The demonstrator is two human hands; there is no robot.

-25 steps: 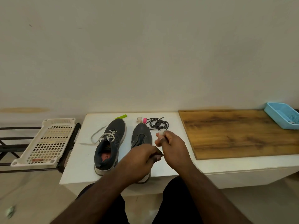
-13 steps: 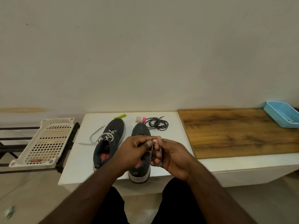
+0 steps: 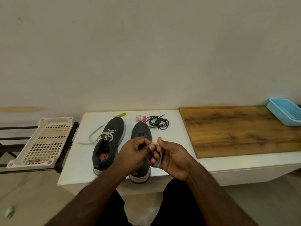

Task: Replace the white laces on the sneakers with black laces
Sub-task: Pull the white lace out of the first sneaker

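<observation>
White lace point(image 3: 157, 158) is bundled in your hands above the right sneaker point(image 3: 141, 141), which shows no lace in its visible eyelets. Your right hand point(image 3: 172, 159) grips the coil wound round its fingers; your left hand point(image 3: 135, 154) pinches the free end at the top. Slacken either pinch and the coil could spring loose and drop onto the shoe. The left sneaker point(image 3: 109, 142) keeps its white lace, so half the stripping remains. The black laces point(image 3: 157, 122) lie tangled beyond the toe, well apart from both hands; pulling one end carelessly could knot them.
</observation>
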